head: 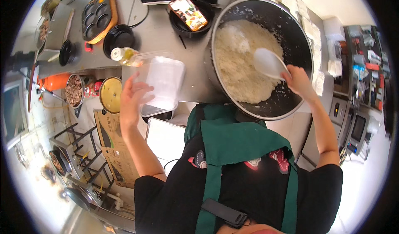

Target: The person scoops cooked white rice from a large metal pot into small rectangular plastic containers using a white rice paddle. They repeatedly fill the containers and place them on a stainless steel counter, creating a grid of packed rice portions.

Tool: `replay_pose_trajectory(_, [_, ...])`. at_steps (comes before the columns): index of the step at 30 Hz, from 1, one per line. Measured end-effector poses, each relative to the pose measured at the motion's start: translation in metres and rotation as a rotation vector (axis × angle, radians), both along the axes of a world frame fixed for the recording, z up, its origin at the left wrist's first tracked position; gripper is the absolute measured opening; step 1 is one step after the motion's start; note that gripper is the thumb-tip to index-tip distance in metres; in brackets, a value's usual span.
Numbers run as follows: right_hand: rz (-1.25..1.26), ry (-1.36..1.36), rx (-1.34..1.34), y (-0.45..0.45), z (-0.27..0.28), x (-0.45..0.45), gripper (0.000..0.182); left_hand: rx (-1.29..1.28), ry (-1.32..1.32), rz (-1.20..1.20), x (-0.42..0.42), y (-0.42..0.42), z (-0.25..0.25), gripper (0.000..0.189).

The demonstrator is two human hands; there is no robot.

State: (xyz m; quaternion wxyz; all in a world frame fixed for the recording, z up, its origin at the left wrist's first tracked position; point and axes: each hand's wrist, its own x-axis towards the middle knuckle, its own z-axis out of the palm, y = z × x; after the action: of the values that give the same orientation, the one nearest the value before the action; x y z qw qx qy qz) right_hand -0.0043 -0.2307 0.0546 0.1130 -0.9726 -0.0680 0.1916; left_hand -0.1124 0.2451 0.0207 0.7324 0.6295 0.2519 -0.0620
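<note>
In my right hand (297, 79) is the handle of a white rice paddle (269, 63), its blade over cooked rice (246, 75) that fills much of a large dark pot (299, 47) on the right. A paler clump of rice lies near the pot's far side. My left hand (135, 94) is raised with fingers spread and slightly blurred, holding nothing. Beside it, a clear plastic container (165, 81) sits at the near edge of the steel counter (193, 87). A small bottle (124, 56) with a white cap lies behind the container.
A smartphone (188, 13) rests on a black bowl (204, 31). Another black bowl (118, 39) and an orange multi-cup pan (99, 17) stand at the left. White packs (307, 28) line the pot's far right. Below at left are a pot with a yellow lid (111, 94) and flattened cardboard (117, 153).
</note>
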Motion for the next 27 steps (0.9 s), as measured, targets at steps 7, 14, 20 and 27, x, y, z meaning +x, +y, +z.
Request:
replay_pose_trajectory(7, [-0.027,0.019,-0.056,0.016,0.009,0.034,0.024,-0.533,-0.246,-0.119,0.006,0.023,-0.004,0.069])
replay_pose_trajectory(14, [0.065,0.125,-0.184,0.036,-0.023,0.015,0.022,-1.272,-0.434,-0.03,0.017,0.02,-0.025,0.084])
replay_pose_trajectory(20, [0.126,0.261,0.046,0.04,-0.09,0.024,0.029,-1.416,-0.428,-0.115,0.032,-0.008,-0.018,0.086])
replay_pose_trajectory(27, [-0.168,0.625,0.43,0.078,-0.112,0.011,0.023,-1.411,-0.419,-0.045,0.029,-0.024,-0.01,0.076])
